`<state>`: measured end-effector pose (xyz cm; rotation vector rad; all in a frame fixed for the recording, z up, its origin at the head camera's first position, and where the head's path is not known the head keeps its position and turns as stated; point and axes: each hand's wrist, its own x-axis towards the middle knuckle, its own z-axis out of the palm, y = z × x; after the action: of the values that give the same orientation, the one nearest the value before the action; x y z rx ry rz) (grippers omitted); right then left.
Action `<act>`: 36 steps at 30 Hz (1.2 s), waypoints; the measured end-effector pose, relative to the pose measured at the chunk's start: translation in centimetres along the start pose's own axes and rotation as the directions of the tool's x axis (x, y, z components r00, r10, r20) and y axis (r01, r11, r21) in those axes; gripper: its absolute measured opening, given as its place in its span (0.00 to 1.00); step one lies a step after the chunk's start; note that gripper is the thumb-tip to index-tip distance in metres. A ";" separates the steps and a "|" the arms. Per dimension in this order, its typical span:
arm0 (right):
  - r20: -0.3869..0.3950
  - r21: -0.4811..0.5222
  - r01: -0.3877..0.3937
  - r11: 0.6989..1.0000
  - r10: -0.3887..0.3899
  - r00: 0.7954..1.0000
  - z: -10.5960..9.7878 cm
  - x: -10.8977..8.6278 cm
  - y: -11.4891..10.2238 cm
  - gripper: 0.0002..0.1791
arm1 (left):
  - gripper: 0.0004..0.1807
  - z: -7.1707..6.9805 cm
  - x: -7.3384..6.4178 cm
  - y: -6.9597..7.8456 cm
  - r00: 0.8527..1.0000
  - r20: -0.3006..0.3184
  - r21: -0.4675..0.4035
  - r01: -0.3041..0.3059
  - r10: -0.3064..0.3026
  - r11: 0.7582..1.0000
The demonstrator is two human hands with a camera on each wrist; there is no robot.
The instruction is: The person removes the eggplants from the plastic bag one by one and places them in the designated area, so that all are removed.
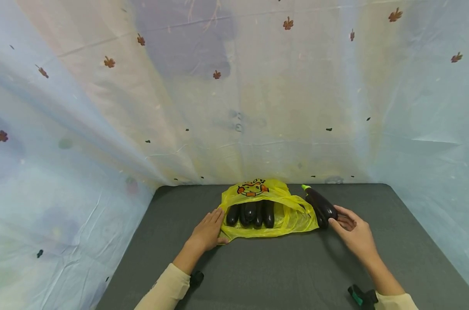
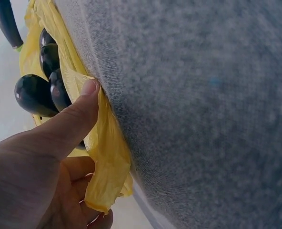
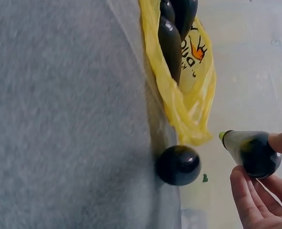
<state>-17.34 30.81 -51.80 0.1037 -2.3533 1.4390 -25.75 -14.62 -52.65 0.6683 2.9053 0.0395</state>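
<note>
A yellow plastic bag point(image 1: 234, 197) with a printed cartoon lies on the table, its mouth facing me. Several dark eggplants point(image 1: 250, 212) show inside it, blunt ends toward me. My left hand point(image 1: 207, 231) is at the bag's left side; in the left wrist view its thumb point(image 2: 76, 112) lies over the yellow plastic and the fingers are behind it. To the right of the bag, my right hand point(image 1: 356, 237) grips an eggplant point(image 1: 319, 201) by its blunt end, the green stem pointing away. Another eggplant point(image 3: 178, 165) lies on the table below the held one.
The grey tabletop point(image 1: 265, 271) ends at the back against a pale plastic sheet point(image 1: 273, 107) with leaf prints, which also hangs at both sides. A black strap point(image 1: 196, 279) is on the left wrist, and a black and green one point(image 1: 360, 297) on the right.
</note>
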 end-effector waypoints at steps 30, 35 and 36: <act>0.007 -0.232 -0.257 0.938 0.265 0.964 -0.4 1.0 3.9 0.36 | 0.57 0.1 0.2 -0.1 1.000 -0.001 0.028 0.007 -0.007 1.000; 0.034 -0.241 -0.258 0.936 0.274 0.961 0.0 1.2 4.3 0.36 | 0.57 0.1 0.1 0.0 1.000 -0.006 0.026 0.005 -0.005 1.000; 0.038 -0.240 -0.256 0.936 0.273 0.961 0.0 1.3 4.3 0.36 | 0.57 0.1 0.1 0.0 1.000 -0.007 0.025 0.005 -0.004 1.000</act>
<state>-19.63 33.02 -54.98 -0.2390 -2.6576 1.2748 -25.82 -14.63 -52.75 0.6670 2.9184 0.0046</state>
